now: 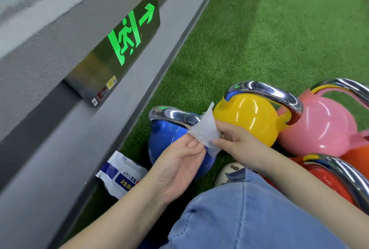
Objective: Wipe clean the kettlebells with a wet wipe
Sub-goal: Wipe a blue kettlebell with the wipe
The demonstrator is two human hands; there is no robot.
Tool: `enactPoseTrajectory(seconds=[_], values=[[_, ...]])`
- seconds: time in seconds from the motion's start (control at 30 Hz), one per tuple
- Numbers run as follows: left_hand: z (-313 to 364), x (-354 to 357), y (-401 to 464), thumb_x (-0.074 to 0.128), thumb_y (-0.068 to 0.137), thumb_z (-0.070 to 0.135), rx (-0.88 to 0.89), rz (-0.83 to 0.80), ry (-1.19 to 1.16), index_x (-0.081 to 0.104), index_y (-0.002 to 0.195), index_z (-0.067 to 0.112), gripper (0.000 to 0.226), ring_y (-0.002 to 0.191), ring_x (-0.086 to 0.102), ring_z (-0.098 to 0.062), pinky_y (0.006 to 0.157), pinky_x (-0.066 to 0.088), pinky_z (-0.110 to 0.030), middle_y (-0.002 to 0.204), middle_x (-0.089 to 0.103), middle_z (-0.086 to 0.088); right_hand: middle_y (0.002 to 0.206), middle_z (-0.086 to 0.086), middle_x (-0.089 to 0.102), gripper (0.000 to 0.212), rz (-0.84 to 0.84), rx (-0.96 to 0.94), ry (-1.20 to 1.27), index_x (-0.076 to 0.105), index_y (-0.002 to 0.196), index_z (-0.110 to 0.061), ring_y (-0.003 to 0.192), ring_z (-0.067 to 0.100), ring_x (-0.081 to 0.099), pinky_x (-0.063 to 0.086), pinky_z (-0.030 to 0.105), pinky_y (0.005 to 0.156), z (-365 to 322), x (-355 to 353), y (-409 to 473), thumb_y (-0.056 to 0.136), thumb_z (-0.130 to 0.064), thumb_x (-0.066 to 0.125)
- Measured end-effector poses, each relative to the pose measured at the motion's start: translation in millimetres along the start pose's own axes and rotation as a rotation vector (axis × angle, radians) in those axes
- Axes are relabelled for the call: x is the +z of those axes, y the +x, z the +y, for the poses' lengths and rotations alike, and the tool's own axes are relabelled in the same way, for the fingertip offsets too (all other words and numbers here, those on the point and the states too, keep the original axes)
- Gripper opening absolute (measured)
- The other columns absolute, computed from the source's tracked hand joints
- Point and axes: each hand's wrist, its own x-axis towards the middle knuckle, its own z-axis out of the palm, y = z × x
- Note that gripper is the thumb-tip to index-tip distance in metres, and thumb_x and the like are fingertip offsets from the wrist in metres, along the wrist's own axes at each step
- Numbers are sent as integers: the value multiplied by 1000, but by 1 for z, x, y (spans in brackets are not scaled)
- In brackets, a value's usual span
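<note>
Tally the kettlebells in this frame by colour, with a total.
Blue kettlebell: 1
Yellow kettlebell: 1
Pink kettlebell: 1
Red kettlebell: 1
Orange kettlebell, only partly in view: 1
Total: 5

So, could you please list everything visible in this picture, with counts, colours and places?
shiny blue kettlebell: one, chrome handle, on turf near the wall.
shiny yellow kettlebell: one, right of the blue.
shiny pink kettlebell: one, right of the yellow.
red kettlebell: one, lower right, partly hidden.
orange object: one, right edge, mostly hidden.
white wet wipe: one, held over the blue kettlebell.
white-and-blue wipe packet: one, on turf by the wall.
green exit sign: one, on the grey wall.
green turf: floor.
white shoe: one, on turf.
blue denim knee: bottom centre.
left hand: pinches the wipe.
right hand: pinches the wipe.
</note>
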Motion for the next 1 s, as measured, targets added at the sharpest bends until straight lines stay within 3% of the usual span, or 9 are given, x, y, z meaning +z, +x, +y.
enactPoseTrajectory(seconds=[0.13,0.27,0.37,0.47,0.57,0.67,0.77,0.9,1.0], values=[[17,7,-18,46,69,-8,69,120,17,45,132,1,64,125,50,-13,106,39,-27,133,55,-7,107,1,66,27,79,-35,-181,58,113,-26,97,10,56,44,35,95,-11,2,12,92,-9,54],[35,19,-22,34,86,-19,510,418,427,40,135,20,63,128,42,0,104,34,-19,142,43,4,92,0,65,20,64,4,-295,63,104,-19,85,14,56,44,31,79,-17,3,15,85,-23,66],[37,37,-9,35,81,-5,868,78,1114,50,126,21,54,122,48,-7,104,39,-26,132,51,0,75,0,59,7,143,-37,-465,61,83,-18,72,19,50,39,26,66,-22,8,13,81,-21,67],[32,46,26,41,87,3,573,-262,2047,26,145,11,60,131,33,-15,107,28,-30,150,29,-6,85,-6,50,24,115,66,-490,54,90,-25,84,13,41,37,26,74,-19,10,9,82,-4,60],[31,36,56,42,96,33,325,-262,2662,25,142,9,54,120,47,-26,89,37,-35,140,41,-10,99,-2,66,40,119,80,72,60,102,-16,89,2,58,50,22,77,-4,1,0,64,-7,69],[32,30,71,38,92,55,276,-308,2754,51,117,13,51,104,57,-26,69,34,-31,115,57,-5,121,2,64,63,81,176,279,54,126,-10,109,11,60,50,23,90,11,-9,-10,68,9,72],[36,29,74,47,84,62,305,-414,2784,52,109,16,52,97,61,-25,62,33,-29,106,59,-2,121,2,63,56,110,206,235,56,122,-11,112,14,59,49,25,91,15,-15,-16,72,12,69],[55,-4,71,64,74,42,772,-470,2640,56,89,17,30,67,62,-24,49,28,-28,77,60,-1,109,-3,64,40,191,160,187,61,98,-24,105,9,58,47,17,86,10,-15,-17,77,9,67],[59,-24,72,81,50,26,944,-385,2575,51,78,17,42,47,53,-21,44,23,-22,60,53,0,110,-4,64,39,198,112,79,59,99,-25,109,9,57,40,22,95,5,-9,-16,79,8,66]])
